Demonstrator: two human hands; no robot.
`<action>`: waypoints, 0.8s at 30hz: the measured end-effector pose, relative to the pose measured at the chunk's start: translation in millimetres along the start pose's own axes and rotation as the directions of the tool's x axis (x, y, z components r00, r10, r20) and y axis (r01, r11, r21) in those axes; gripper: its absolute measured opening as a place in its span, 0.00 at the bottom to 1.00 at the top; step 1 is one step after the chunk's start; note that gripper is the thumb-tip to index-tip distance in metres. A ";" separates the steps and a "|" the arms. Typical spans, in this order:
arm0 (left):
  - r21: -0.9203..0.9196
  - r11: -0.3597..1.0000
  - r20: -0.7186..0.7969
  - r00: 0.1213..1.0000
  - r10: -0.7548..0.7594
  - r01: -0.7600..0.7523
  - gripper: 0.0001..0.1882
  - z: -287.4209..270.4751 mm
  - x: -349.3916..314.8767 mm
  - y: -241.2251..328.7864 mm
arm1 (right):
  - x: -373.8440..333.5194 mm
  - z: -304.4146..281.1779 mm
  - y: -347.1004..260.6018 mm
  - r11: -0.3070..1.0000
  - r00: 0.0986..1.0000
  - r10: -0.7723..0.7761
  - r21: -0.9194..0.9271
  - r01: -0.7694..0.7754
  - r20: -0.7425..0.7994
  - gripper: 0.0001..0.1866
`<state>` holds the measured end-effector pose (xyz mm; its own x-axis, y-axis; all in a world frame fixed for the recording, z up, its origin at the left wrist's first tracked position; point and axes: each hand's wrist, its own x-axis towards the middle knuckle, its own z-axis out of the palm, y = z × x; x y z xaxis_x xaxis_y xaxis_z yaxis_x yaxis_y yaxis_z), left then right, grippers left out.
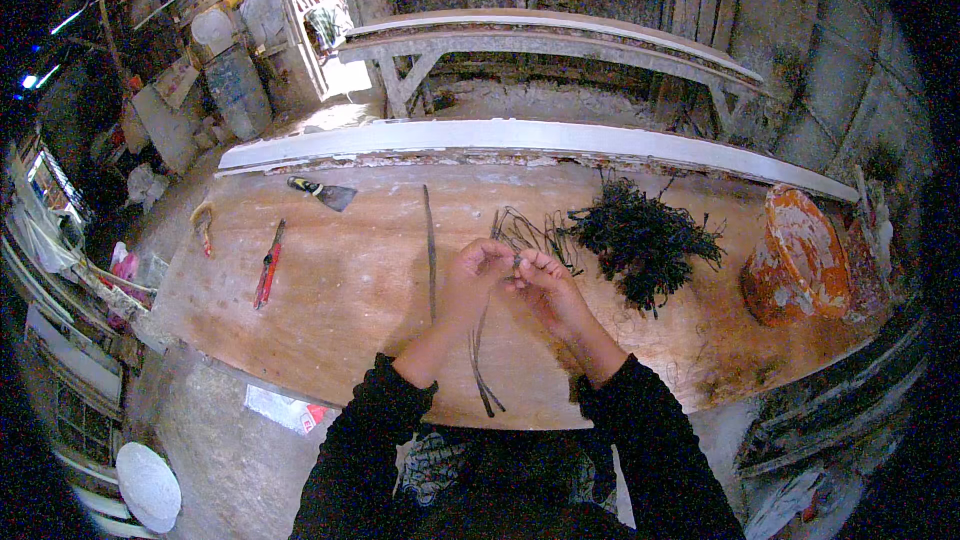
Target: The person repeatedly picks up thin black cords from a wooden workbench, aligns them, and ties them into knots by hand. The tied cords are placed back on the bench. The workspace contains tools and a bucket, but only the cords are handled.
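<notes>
I'm looking down into a dim workshop, over a broad wooden board (350, 290) with a long bench (560, 47) standing beyond it. Both hands meet above the board's middle: the left hand (482, 265) and the right hand (548, 285) each have thumb and fingers closed in a tight pinch. At this resolution, I take what they grip to be the thin dark strands (481, 380). These trail below the hands, their long axis running toward the person, the loose ends pointing at the near edge. A dark strip (429, 240) lies to their left. Rightward, past a tangled black heap (648, 240), is an orange bucket (780, 265), pale residue caked over its wall and rim.
</notes>
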<state>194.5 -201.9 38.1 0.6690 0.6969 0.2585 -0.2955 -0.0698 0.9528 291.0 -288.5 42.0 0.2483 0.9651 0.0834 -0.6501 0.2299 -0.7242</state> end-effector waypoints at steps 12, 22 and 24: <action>0.031 0.998 0.039 0.998 0.045 -0.046 0.07 1.8 -1.4 3.6 | 3.2 -6.8 0.8 0.997 0.999 0.025 0.068 -0.023 -0.029 0.03; 0.019 0.993 0.050 0.991 -0.121 0.121 0.06 -2.5 0.5 6.8 | -2.4 8.3 -4.8 1.000 0.997 -0.027 0.002 0.027 -0.074 0.03; 0.047 0.992 0.068 0.990 -0.120 0.117 0.06 -3.8 1.8 5.8 | -0.7 2.7 -1.0 0.997 0.994 -0.038 -0.071 0.031 -0.102 0.04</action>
<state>191.3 -198.3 43.5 0.7445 0.6499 0.1528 -0.1829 -0.0217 0.9829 289.5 -289.1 44.5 0.3451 0.9377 0.0403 -0.5897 0.2500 -0.7679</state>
